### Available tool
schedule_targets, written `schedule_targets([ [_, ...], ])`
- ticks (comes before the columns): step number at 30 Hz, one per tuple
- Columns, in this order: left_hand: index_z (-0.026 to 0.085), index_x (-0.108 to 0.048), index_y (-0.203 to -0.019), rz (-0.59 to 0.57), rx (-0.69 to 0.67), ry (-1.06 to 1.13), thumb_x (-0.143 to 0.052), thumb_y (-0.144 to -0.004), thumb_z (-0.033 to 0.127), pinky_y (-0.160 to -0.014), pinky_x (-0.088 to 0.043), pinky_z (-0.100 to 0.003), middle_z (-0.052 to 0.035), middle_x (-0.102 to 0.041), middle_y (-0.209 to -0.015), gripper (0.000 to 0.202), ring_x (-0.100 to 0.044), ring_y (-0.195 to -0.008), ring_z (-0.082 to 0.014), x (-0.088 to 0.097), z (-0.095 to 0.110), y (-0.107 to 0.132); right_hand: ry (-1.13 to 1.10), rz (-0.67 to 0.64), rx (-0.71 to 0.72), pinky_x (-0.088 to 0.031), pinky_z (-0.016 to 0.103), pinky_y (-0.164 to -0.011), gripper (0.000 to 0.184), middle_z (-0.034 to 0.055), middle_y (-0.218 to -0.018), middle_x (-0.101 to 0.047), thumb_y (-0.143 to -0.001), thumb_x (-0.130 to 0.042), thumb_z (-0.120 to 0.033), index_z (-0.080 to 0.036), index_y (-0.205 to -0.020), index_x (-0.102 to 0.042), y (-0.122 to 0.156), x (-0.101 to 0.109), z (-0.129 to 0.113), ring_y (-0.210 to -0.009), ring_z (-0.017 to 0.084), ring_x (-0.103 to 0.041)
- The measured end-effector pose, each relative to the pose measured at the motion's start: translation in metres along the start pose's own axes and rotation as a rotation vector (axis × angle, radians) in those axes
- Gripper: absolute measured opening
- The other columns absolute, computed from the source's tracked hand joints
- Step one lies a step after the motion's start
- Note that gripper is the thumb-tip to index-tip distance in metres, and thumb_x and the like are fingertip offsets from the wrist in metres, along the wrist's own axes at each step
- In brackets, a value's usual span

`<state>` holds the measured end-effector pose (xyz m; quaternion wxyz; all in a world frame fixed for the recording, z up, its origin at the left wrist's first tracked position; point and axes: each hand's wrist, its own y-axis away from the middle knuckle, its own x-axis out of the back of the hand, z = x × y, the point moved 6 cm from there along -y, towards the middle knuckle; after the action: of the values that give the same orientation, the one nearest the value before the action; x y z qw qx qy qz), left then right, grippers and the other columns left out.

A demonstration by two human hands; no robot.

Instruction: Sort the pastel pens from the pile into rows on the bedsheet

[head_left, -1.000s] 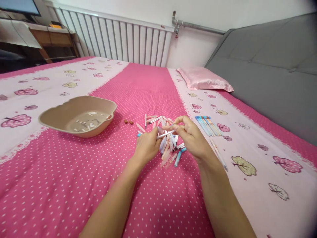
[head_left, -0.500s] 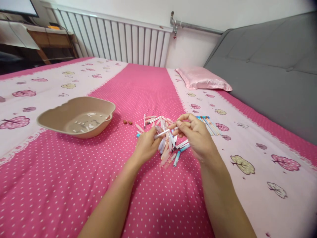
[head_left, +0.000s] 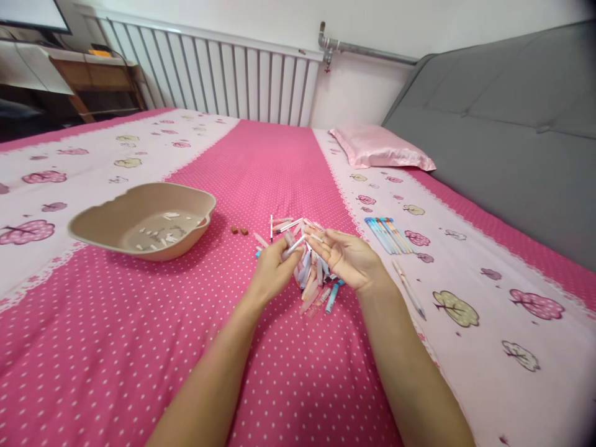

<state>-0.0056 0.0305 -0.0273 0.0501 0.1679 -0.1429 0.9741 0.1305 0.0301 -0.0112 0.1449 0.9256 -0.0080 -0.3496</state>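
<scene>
My left hand is closed on a slim white pen barrel, which points up and to the right. My right hand is turned palm up close beside it, fingers reaching toward the barrel's upper end. A small white piece shows between those fingers; its exact kind is unclear. Under both hands lies a heap of loose pen parts, pink, white and clear, with a few blue caps. The hands hide part of the heap.
A beige basin with small white pieces in it stands to the left. Two small brown blocks lie near it. At right are a row of blue-topped pens and a single pen. A pink pillow lies farther back.
My right hand has rolled palm up and its fingers have straightened, shifting slightly left. The left hand's barrel has tilted more upright. A single pen at right has come into view beside my forearm.
</scene>
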Motion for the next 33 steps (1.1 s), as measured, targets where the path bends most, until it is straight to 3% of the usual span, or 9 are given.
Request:
schedule_targets([
  [5,0.014,-0.059,-0.078,0.028,0.035,0.083,-0.054,-0.081,0.035,-0.055,-0.035,-0.024,0.0006,-0.054,-0.065,0.022,-0.046,-0.059,-0.0129,-0.001,-0.007,-0.002,0.009,0.036,-0.104,-0.057,0.022,-0.069,0.022,0.0087,-0.076,-0.072,-0.089,-0.038,-0.006,-0.016,-0.078,-0.054,-0.004,-0.002,0.019,-0.073,0.014,-0.07],
  [14,0.015,-0.061,-0.069,0.062,0.145,0.18,-0.066,-0.071,0.034,-0.051,-0.035,-0.022,-0.0002,-0.057,-0.058,0.02,-0.051,-0.058,-0.0142,0.001,-0.017,-0.003,0.081,-0.031,0.028,-0.049,0.018,-0.07,0.015,-0.0033,-0.062,-0.065,-0.074,-0.057,-0.011,-0.019,-0.062,-0.053,-0.005,-0.011,0.038,-0.063,0.008,-0.063],
  [20,0.012,-0.06,-0.068,0.021,0.214,0.303,-0.062,-0.073,0.032,-0.053,-0.035,-0.022,-0.0009,-0.058,-0.06,0.021,-0.048,-0.055,-0.0113,-0.003,-0.015,-0.002,0.096,-0.003,0.043,-0.05,0.026,-0.077,0.015,0.0017,-0.069,-0.071,-0.076,-0.055,-0.013,-0.02,-0.063,-0.052,-0.002,-0.013,0.035,-0.074,0.013,-0.067],
  [24,0.014,-0.056,-0.064,0.024,0.247,0.398,-0.062,-0.073,0.028,-0.048,-0.03,-0.021,0.0046,-0.048,-0.051,0.017,-0.04,-0.046,-0.0075,-0.001,-0.006,0.002,0.08,0.002,0.016,-0.051,0.028,-0.081,0.018,0.0044,-0.074,-0.072,-0.08,-0.048,-0.012,-0.02,-0.064,-0.05,0.0,-0.014,0.034,-0.08,0.015,-0.068],
  [27,0.016,-0.052,-0.059,0.054,0.255,0.408,-0.063,-0.071,0.03,-0.044,-0.024,-0.02,0.0075,-0.039,-0.045,0.022,-0.032,-0.042,-0.0059,0.002,-0.004,0.003,0.075,-0.008,0.033,-0.051,0.029,-0.084,0.018,0.0046,-0.076,-0.073,-0.079,-0.048,-0.012,-0.02,-0.063,-0.049,0.001,-0.014,0.034,-0.083,0.015,-0.068],
  [33,0.016,-0.051,-0.055,0.059,0.28,0.43,-0.069,-0.069,0.034,-0.04,-0.019,-0.021,0.0065,-0.038,-0.042,0.028,-0.028,-0.039,-0.0053,0.002,-0.007,0.002,0.057,-0.004,0.114,-0.047,0.028,-0.092,0.018,0.0026,-0.074,-0.071,-0.077,-0.052,-0.012,-0.021,-0.062,-0.047,0.002,-0.019,0.038,-0.096,0.015,-0.067],
])
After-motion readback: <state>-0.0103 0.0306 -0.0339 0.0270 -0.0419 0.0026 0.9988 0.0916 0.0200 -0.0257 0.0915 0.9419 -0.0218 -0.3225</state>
